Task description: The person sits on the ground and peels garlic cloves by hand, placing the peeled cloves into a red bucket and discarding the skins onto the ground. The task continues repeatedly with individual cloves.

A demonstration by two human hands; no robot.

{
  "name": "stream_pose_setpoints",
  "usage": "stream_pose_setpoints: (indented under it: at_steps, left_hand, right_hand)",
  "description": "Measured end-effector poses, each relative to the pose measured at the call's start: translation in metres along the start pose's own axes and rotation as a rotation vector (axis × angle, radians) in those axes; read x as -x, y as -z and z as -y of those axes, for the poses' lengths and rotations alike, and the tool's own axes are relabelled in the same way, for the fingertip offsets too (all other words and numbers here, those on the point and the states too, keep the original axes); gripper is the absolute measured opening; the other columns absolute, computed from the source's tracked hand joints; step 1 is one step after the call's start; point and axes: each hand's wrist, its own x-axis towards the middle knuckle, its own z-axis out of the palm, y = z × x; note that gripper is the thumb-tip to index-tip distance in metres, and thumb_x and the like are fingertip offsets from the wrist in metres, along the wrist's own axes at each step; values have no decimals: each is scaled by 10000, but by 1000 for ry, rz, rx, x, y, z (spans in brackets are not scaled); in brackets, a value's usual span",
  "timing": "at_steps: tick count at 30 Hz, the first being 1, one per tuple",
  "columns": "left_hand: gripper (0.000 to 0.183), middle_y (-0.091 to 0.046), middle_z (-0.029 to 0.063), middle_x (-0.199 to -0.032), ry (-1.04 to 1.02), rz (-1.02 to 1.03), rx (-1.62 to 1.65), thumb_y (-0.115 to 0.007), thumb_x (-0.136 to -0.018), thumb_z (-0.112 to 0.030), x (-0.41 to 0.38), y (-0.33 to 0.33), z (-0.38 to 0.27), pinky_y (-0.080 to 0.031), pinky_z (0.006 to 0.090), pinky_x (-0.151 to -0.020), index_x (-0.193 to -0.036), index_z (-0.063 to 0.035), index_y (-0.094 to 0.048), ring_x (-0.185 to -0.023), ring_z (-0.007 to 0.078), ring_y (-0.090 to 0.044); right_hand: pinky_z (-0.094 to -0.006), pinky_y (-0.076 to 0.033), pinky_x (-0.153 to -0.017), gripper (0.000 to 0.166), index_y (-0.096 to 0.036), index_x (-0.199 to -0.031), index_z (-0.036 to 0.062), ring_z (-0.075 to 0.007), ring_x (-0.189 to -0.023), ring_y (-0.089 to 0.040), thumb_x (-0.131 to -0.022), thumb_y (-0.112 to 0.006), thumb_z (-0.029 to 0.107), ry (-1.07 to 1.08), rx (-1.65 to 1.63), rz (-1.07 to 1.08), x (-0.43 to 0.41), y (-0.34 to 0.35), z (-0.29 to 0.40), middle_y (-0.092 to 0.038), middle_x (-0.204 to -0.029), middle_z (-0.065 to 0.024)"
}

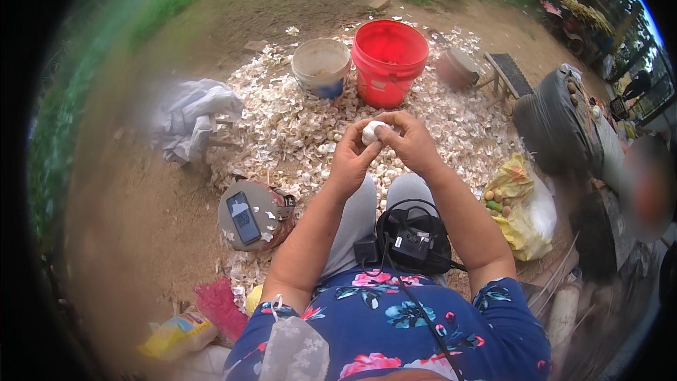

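A white garlic bulb is held up between both hands, above my knees. My left hand grips it from the left, thumb and fingers around its side. On the other side, the thumb of my right hand presses against the skin of the bulb. Below and beyond the hands spreads a thick layer of dry garlic skins, with whole bulbs lying among them near my knees. A red plastic bucket and a smaller whitish bucket stand side by side on the skins.
A round stool carries a phone at my left. White cloth or plastic covers something farther left. On the right are a yellow bag with round produce, a wooden stool and a dark-wrapped bundle. A cabled black device rests on my lap.
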Motion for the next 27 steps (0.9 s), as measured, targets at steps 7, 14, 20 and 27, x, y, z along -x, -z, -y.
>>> stream_pose_setpoints:
  at_steps: [7, 14, 20, 27]
  left_hand:
    - [489, -535, 66, -1243, 90, 3, 57, -504, -994, -178, 9, 2, -1, -492, 253, -794, -1449, -78, -353, -990, 123, -558]
    - [524, -515, 85, -1245, -47, 37, -232, -397, -965, -79, 7, -2, 5, -457, 257, -823, -1477, -50, -290, -951, 109, -521]
    - [516, -547, 93, -1143, -134, -80, -570, -434, -915, -47, 4, 5, 8, -461, 271, -808, -1411, -44, -291, -885, 125, -528]
    - [496, -607, 190, -1020, -290, -137, -678, -592, -875, -112, 7, -20, -8, -511, 364, -767, -1312, -68, -362, -877, 295, -638]
  right_hand:
    - [-273, -512, -686, 231, -599, -1022, -24, -138, -803, -593, -921, -607, 184, -79, -142, -78, 11, -21, 3, -571, -939, -87]
    - [-249, -454, -630, 216, -599, -910, -14, -106, -725, -540, -912, -622, 201, -70, -176, -131, 5, -23, -7, -573, -827, -61]
    - [-272, -436, -604, 251, -591, -825, 8, -95, -660, -516, -907, -616, 245, -99, -165, -136, -1, -23, 1, -571, -716, -30]
    - [-265, -419, -542, 311, -588, -741, 8, -84, -593, -503, -926, -605, 257, -48, -164, -189, -8, -18, -7, -551, -636, -4]
